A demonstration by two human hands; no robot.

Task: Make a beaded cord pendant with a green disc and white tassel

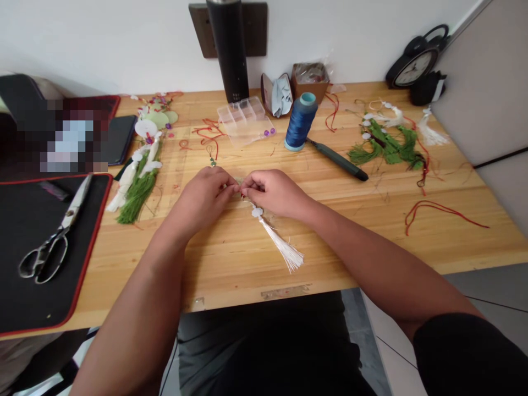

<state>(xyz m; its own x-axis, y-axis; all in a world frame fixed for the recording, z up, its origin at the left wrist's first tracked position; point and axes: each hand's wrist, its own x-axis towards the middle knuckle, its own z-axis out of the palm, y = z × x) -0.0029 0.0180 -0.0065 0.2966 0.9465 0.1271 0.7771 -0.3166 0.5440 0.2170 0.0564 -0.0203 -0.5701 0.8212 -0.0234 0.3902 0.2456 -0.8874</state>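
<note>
My left hand (206,197) and my right hand (275,191) meet over the wooden table, fingertips closed in a pinch close together. Between them shows a small red spot, perhaps a bead, on the thin cord of a tassel pendant (281,245). Its white tassel lies on the table toward me, below a pale disc-like bead (257,212). Past my left knuckles, a thin loop with small green beads (213,161) sticks out; whether it joins the pendant is hidden. My fingers cover the pendant's middle part.
Blue thread spool (301,122), dark pen-like tool (339,159) and clear compartment box (243,118) stand beyond my hands. Green and white tassels (138,190) lie left, more green tassels (388,143) right. Scissors (58,236) rest on a black mat (25,220). Red cord (445,207) lies right.
</note>
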